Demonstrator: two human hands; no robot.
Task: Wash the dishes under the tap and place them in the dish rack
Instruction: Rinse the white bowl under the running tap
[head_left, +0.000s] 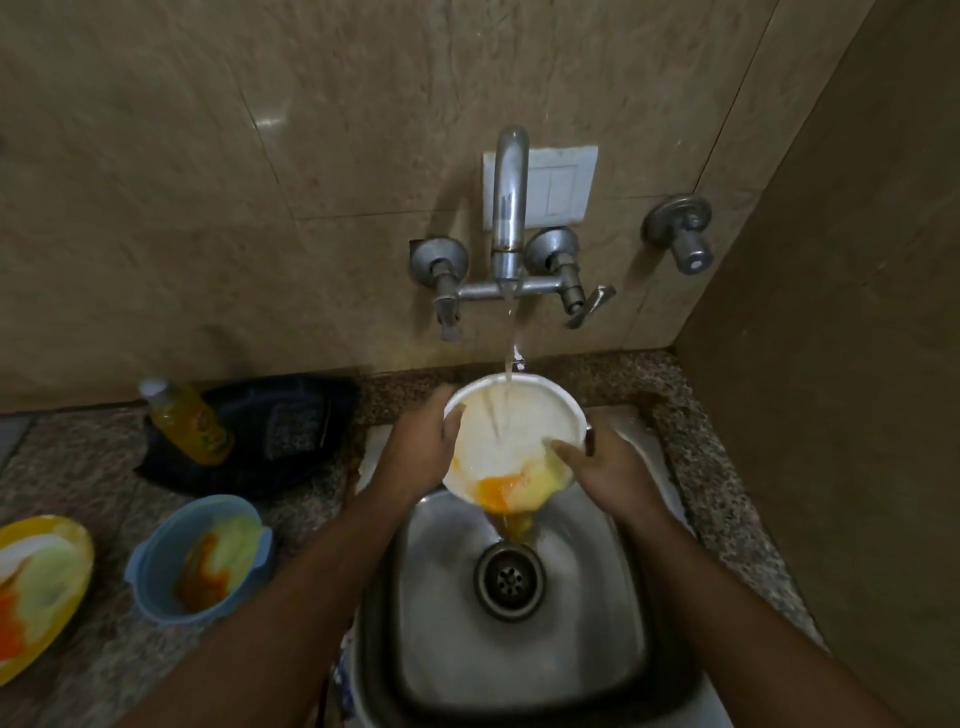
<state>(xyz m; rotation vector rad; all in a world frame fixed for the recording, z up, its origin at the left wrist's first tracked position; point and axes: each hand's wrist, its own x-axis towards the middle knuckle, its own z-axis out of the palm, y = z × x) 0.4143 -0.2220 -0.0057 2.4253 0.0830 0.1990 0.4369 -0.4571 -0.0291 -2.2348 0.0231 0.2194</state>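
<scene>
Two hands on one white plate (511, 431), and it's right under the stream! Left hand (423, 447) curls its fingers round the plate's left rim, thumb over the edge; right hand (605, 467) grips the near right rim, fingers pressing into the suds inside. Plate is tilted, low edge toward us, held above the sink (587, 649). Water (508, 353) drops from the tap (509, 197) onto the plate's middle, and orange runoff spills off the near lip toward the drain (510, 579). Out on the counter (98, 467) to the left: a blue bowl (156, 566) smeared orange, a yellow plate (62, 587) at the far left edge, equally messy. Behind them a soap bottle (187, 426) leans in a dark tray (291, 441).
</scene>
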